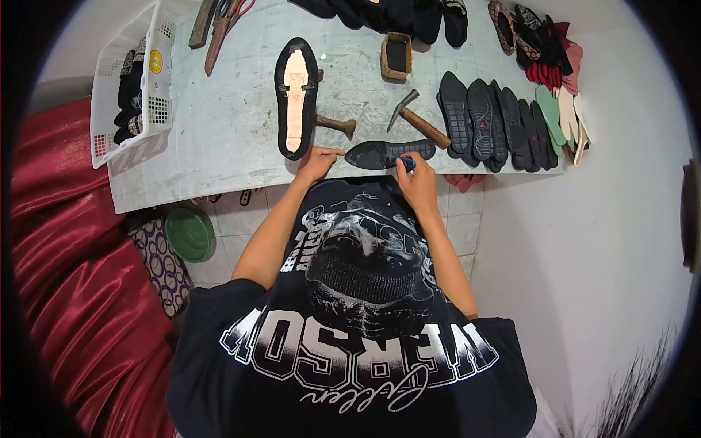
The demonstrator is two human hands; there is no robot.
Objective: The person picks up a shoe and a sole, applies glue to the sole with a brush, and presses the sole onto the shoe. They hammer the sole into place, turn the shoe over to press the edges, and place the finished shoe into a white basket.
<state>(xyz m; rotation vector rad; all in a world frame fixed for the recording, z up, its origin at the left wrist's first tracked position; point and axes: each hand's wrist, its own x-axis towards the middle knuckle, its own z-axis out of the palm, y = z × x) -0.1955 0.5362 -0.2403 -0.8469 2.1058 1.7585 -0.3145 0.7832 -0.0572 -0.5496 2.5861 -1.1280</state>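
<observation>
A black shoe sole (pixel 385 155) lies flat near the table's front edge, toe to the left and patterned heel to the right. My right hand (pixel 416 184) is closed around a short blue pen-like tool (pixel 407 164), held over the middle of the sole; its tip is hidden. My left hand (pixel 318 165) rests at the table edge with its index finger stretched toward the sole's toe, and seems to hold nothing. Just above it stands a black shoe bottom with a pale insole (pixel 295 98), raised on a metal shoe last stand (pixel 337 125).
A hammer (pixel 423 125) lies behind the sole. To the right are several black soles (pixel 482 120) in a row, with green and cream pieces (pixel 549 115) beyond. A small box (pixel 396 58), scissors (pixel 228 29) and a white basket (pixel 157 80) with shoes are farther off.
</observation>
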